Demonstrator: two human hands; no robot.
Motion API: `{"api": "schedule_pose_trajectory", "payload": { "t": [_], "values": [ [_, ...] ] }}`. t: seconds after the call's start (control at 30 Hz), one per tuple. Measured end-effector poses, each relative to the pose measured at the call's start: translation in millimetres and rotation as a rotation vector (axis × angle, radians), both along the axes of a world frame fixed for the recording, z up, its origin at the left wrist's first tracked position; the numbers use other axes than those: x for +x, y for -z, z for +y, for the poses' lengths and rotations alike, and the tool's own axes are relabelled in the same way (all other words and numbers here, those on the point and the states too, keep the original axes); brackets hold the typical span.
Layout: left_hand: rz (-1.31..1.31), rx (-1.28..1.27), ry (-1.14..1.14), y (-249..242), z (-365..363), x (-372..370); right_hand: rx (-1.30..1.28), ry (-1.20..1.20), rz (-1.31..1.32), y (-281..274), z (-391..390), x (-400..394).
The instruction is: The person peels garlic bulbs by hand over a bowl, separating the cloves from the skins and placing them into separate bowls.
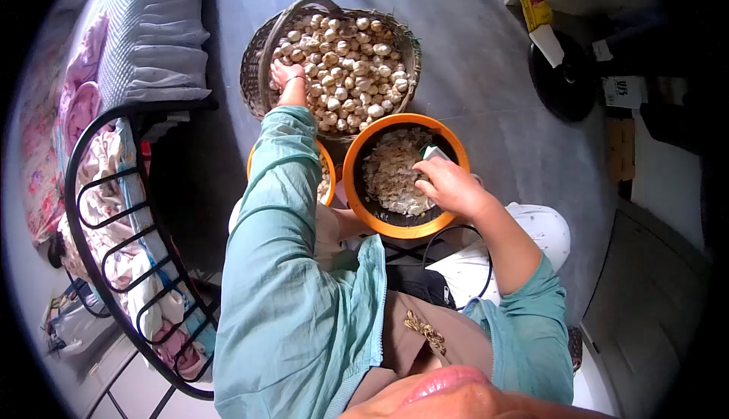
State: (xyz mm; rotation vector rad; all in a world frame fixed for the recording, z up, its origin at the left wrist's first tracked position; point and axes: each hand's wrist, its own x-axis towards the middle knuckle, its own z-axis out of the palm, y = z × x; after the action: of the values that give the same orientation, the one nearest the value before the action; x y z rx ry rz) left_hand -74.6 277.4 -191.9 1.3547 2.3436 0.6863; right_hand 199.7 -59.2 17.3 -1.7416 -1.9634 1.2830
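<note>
A wicker basket (255,77) full of garlic bulbs (342,66) stands on the floor ahead of me. My left hand (288,76) reaches into its left side, fingers stretched down onto the bulbs; no bulb shows clearly in its grasp. Closer to me, an orange-rimmed bowl (351,184) holds a heap of dry garlic skins (395,168). Over its right side, my right hand (448,184) is closed on a small white-and-green object (433,152), whose kind I cannot make out. A second orange-rimmed bowl (331,165) with pale pieces is mostly hidden under my left sleeve.
On the left stand a black metal bed frame (106,263) and a bed with a white ruffled cover (163,36). A round black base (563,77) with a yellow packet (536,12) near it is at the right. Grey floor (471,62) lies between them.
</note>
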Motion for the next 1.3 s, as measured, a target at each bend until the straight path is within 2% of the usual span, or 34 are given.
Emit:
{"api": "schedule_pose_trajectory", "payload": {
  "t": [0.1, 0.23, 0.37, 0.43, 0.47, 0.57, 0.63, 0.7, 0.77, 0.8, 0.83, 0.9, 0.97, 1.03, 1.1, 1.13, 1.2, 1.23, 1.27, 1.3],
  "values": [
    [0.143, -0.139, -0.081, -27, -7, 12, 0.0, 0.001, 0.019, 2, 2, -1],
    [0.181, -0.18, -0.031, -36, -11, 16, -0.03, -0.02, -0.009, 5, 4, 0],
    [0.164, -0.039, 0.115, -35, -16, 13, -0.034, -0.019, -0.005, 1, 3, -1],
    [0.192, -0.014, 0.132, -36, -19, 13, -0.031, -0.023, -0.023, 0, 3, -2],
    [0.229, 0.085, 0.109, -36, -25, 16, -0.034, -0.029, -0.04, 0, 3, -2],
    [0.165, 0.085, 0.06, -55, -34, 24, -0.009, -0.013, -0.017, -4, 3, -1],
    [-0.011, 0.109, 0.168, -58, -41, 25, 0.01, 0.003, -0.01, -6, 2, -2],
    [-0.02, 0.194, 0.283, -59, -49, 26, 0.012, -0.013, -0.029, -7, 3, -2],
    [-0.429, 0.109, 0.403, -40, -50, 25, 0.026, -0.019, -0.029, -7, 4, -2],
    [-0.652, -0.086, 0.381, -95, -78, 41, 0.029, -0.001, -0.008, -7, 4, -3],
    [-0.757, -0.246, 0.368, -111, -86, 45, 0.036, 0.017, 0.011, -5, 5, -3],
    [-1.104, -0.377, 0.374, -139, -115, 60, 0.128, 0.062, 0.082, -4, 6, -3],
    [-1.273, -0.567, 0.413, -177, -156, 73, 0.165, 0.123, 0.19, 0, 8, -3],
    [-1.296, -0.703, 0.512, -202, -195, 79, 0.289, 0.208, 0.201, -2, 9, -8],
    [-1.316, -0.913, 0.594, -202, -225, 75, 0.141, 0.228, 0.435, -18, 5, -8],
    [-1.295, -0.912, 0.643, -210, -243, 74, 0.148, 0.197, 0.454, -23, 3, -11],
    [-1.281, -0.91, 0.567, -210, -270, 72, 0.087, 0.093, 0.496, -25, -1, -15],
    [-1.24, -0.895, 0.513, -206, -280, 70, 0.126, 0.011, 0.36, -28, -4, -18],
    [-1.275, -0.903, 0.606, -198, -287, 65, 0.133, 0.002, 0.326, -25, -8, -22],
    [-1.28, -0.906, 0.605, -197, -293, 63, 0.143, -0.007, 0.291, -20, -10, -26]
  ]
}}
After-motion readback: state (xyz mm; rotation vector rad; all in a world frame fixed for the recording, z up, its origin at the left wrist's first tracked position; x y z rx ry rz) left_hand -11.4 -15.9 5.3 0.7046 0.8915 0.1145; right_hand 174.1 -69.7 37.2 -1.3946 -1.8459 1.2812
